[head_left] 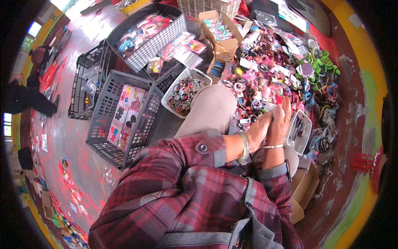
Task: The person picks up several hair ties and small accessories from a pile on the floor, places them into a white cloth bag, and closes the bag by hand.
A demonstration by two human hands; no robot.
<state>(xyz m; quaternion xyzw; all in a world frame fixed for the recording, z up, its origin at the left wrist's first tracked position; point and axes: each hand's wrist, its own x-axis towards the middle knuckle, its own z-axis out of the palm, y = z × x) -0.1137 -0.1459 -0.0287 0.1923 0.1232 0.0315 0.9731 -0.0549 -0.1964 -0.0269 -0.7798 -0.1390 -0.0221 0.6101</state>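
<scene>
Right hand [280,126] is laid against left hand [258,132] at near edge of heaped hair accessories [263,79] | right fingers extended, unclenched; left fingers partly hidden, grip cannot be told | mixed pieces [188,93] are held in white basket [174,112], carded bows [127,106] in grey crate [108,155], packets [145,31] in checked bin [161,45]

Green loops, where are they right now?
In the head view, the green loops lie at upper right, beside the purple oval piece, above and right of the right hand.
</scene>
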